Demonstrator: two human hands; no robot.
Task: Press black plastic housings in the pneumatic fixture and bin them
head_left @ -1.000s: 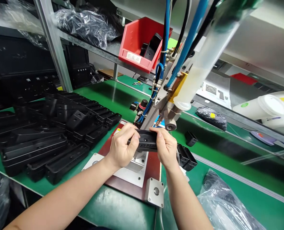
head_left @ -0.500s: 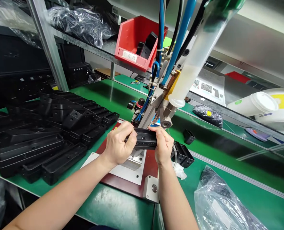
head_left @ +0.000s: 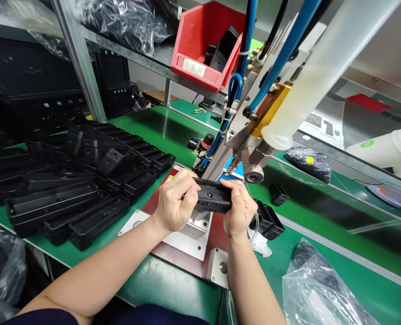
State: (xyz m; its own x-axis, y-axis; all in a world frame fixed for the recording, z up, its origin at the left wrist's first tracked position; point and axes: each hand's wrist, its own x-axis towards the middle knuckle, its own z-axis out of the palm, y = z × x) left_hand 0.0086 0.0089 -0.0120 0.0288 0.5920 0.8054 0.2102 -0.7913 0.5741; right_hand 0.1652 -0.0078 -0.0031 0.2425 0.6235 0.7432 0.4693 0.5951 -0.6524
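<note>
Between my two hands is a long black plastic housing (head_left: 214,195), held by its ends over the metal fixture. My left hand (head_left: 176,201) is closed around its left end, and my right hand (head_left: 238,208) grips the right end with the thumb on its near face. Beneath it lies the metal fixture (head_left: 195,229) on a white plate (head_left: 132,222). Just behind and above the housing hangs the dispensing head (head_left: 254,174) of a machine with a translucent tube (head_left: 309,95). The housing's underside is hidden from me.
Many black housings (head_left: 99,221) are piled on the green bench at left. More black parts (head_left: 270,221) stand behind my right hand. A button box (head_left: 218,267) sits by my right forearm. A bagged part (head_left: 317,280) lies at right; a red bin (head_left: 200,74) is on the shelf.
My view has shifted, so the machine head and tube appear larger and farther right. Both hands keep hold of the housing, which seems tipped slightly, its right end a little lower.
</note>
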